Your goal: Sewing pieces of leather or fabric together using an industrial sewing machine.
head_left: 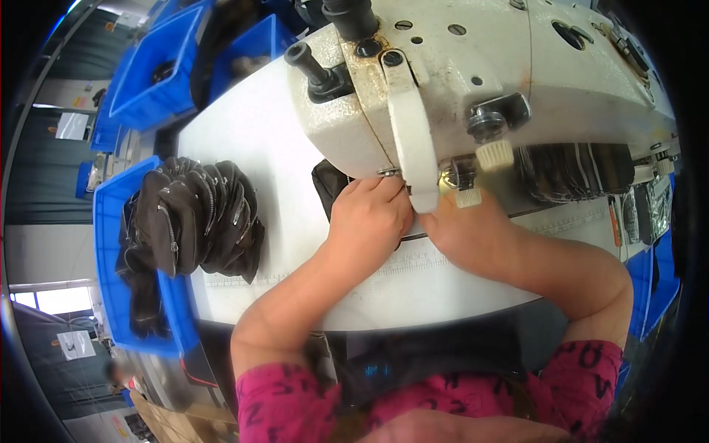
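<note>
While the machine head covers most of it, we can see our dark fabric piece (329,190) lying on the table under the head, one corner out past the left hand (369,218), a thin dark edge between both hands. Looks like light, soft cloth; we'd expect it to fold and creep rather than break, and to be only mildly slippery. Best hold: flat, near the edge, a hand each side, fingertips clear of the needle zone.

Left hand: fingers bent and close together, over the fabric. Right hand (465,232): just beside it, past the white lever (415,140), fingers mostly hidden. We can't tell whether either one pinches or only presses.

Around that: the machine (458,66) above, the white table (284,170) below, with a ruler scale (413,262) nearer us. Right of the hands we have a stack of dark pieces (572,171), then an orange tool (615,221). Well left, zipped dark pouches (196,221) heap up at the blue bin (107,244).
</note>
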Action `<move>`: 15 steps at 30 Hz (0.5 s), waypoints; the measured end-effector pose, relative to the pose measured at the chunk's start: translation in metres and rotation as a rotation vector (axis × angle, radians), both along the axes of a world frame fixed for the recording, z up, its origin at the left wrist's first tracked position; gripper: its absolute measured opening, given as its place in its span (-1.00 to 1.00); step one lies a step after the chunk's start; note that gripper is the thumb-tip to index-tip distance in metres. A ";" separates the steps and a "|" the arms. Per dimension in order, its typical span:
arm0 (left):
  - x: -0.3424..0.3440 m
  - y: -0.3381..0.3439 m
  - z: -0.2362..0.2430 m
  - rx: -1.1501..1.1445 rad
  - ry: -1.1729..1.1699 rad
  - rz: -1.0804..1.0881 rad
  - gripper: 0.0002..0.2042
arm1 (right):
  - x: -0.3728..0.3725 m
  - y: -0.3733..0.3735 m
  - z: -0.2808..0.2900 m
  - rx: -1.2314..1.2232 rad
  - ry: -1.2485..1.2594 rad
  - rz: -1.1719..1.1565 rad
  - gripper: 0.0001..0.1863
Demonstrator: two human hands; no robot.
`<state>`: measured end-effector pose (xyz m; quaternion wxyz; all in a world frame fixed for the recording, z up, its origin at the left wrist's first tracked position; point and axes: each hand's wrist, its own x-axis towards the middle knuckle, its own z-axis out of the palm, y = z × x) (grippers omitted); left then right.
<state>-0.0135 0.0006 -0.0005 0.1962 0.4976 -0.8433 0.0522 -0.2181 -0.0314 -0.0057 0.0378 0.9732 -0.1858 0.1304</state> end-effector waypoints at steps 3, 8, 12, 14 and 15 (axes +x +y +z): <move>-0.001 0.001 -0.003 0.031 0.001 0.037 -0.73 | -0.001 -0.002 -0.002 0.044 0.016 -0.018 -0.45; 0.000 0.001 -0.004 0.054 0.087 0.040 -0.74 | -0.001 -0.003 0.001 0.008 0.007 -0.034 -0.47; 0.011 -0.002 0.005 0.253 0.256 0.073 -0.81 | -0.002 -0.010 -0.013 0.009 -0.058 -0.021 -0.48; 0.016 -0.005 0.013 0.381 0.269 0.100 -0.84 | -0.002 -0.014 -0.014 -0.012 0.024 -0.097 -0.52; 0.019 -0.006 0.017 0.503 0.279 0.134 -0.87 | -0.003 -0.017 -0.014 -0.013 0.025 -0.098 -0.52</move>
